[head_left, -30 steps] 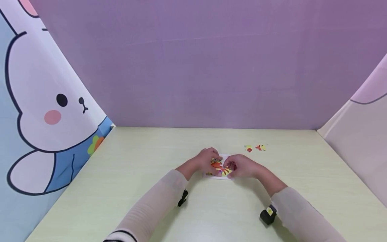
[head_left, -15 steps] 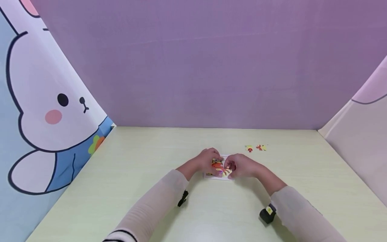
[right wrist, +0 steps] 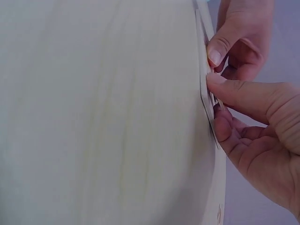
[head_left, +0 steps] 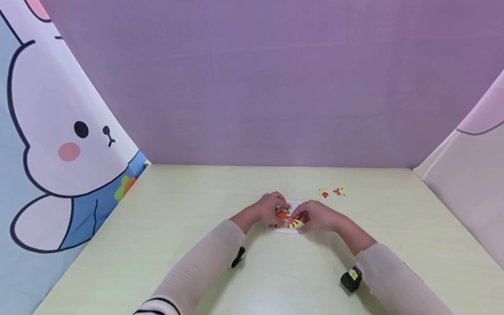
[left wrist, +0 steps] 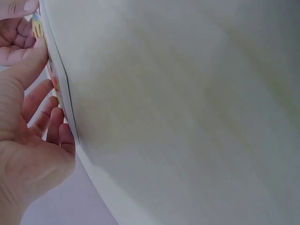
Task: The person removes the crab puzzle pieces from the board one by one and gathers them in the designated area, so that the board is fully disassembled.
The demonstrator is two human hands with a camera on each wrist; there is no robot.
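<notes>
A jigsaw puzzle (head_left: 282, 214) with an orange and yellow striped picture lies in a white-bordered frame on the table. My left hand (head_left: 271, 211) rests over its left side, the thumb at the near part and the fingertips at the far edge. At the right side, my right hand (head_left: 318, 216) pinches a yellow striped puzzle piece (head_left: 296, 223) between thumb and fingers, close over the frame. The right wrist view shows a thin pale edge between that thumb (right wrist: 236, 91) and the bent fingers. Part of the puzzle is hidden under both hands.
Beyond the right hand lie loose puzzle pieces: a red and yellow one (head_left: 323, 193) and some red and yellow pieces (head_left: 340, 191) beside it. A purple cloth wall (head_left: 252, 87) stands behind the table (head_left: 189, 210); a rabbit-print cloth (head_left: 71, 109) hangs at the left.
Both hands stay almost in place. The striped piece at the right fingertips shifts its tilt slightly, and the right forearm moves a little to the right.
</notes>
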